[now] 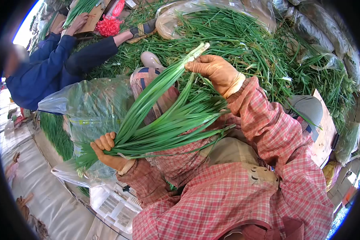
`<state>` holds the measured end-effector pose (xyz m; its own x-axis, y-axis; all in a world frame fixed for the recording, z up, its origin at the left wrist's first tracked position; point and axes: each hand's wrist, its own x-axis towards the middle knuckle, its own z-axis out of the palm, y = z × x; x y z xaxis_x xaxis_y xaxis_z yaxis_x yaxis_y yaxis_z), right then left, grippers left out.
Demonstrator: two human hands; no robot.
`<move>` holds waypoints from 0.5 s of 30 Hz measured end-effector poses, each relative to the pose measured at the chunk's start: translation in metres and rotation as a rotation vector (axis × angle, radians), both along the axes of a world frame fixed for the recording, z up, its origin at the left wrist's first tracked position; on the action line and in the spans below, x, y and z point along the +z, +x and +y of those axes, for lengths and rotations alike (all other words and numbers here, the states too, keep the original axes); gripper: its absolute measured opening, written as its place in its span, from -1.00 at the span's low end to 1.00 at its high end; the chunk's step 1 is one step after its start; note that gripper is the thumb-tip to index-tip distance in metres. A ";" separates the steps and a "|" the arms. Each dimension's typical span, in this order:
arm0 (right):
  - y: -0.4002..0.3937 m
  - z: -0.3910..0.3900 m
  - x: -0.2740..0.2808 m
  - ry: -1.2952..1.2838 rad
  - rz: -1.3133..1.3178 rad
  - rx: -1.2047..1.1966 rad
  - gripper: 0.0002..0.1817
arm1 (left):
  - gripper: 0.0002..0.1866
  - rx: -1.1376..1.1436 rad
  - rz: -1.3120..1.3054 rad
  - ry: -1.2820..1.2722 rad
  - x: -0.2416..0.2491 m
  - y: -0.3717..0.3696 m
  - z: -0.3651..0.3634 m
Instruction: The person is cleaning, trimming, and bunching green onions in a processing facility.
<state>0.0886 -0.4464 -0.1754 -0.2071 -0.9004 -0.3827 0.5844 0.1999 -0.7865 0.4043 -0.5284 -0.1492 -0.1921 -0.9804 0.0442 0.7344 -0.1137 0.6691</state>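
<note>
"What's on your arms?"

"Red-and-white checked sleeves (264,116) – they turn brownish at the cuffs (237,101)."

"And your front?"

"The same check, with a tan patch (265,175) bearing small dark marks."

"Lower down?"

"Drab tan cloth (233,152) at my lap, checked, dark-banded fabric (143,81) over one knee – and a pale, smooth shoe (150,60)."

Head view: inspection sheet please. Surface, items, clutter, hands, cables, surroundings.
Surface: pale sheet at left, wrinkled; loose greens spread ahead.
Items: long-leaved green bunch, held off the ground, leaves fanned out.
Clutter: red strings, clear plastic bag with greens inside, white basket at lower left.
Left hand: closed on the bunch's leaves.
Right hand: grips near the bunch's pale ends.
Cables: nothing seen that is surely a cable.
Surroundings: co-worker in blue close by, handling other greens.
</note>
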 end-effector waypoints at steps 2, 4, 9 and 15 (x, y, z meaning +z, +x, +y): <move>0.006 0.003 0.000 -0.021 0.110 -0.045 -0.71 | -0.58 -0.035 0.043 0.008 -0.003 0.005 -0.002; 0.009 0.012 0.004 0.000 0.184 -0.035 -0.72 | -0.58 -0.006 0.057 0.028 -0.005 0.006 -0.003; 0.016 0.050 -0.019 -0.057 0.814 -0.131 -0.75 | -0.58 0.154 0.070 0.111 -0.005 0.002 -0.002; -0.101 0.125 -0.095 0.267 1.388 -0.693 -0.86 | -0.56 0.016 0.174 0.028 -0.006 0.006 -0.006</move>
<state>-0.0124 -0.3214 -0.2702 -0.8455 -0.4252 0.3231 -0.5018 0.4255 -0.7531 0.4099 -0.5346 -0.1557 -0.1684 -0.9845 0.0483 0.8405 -0.1178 0.5288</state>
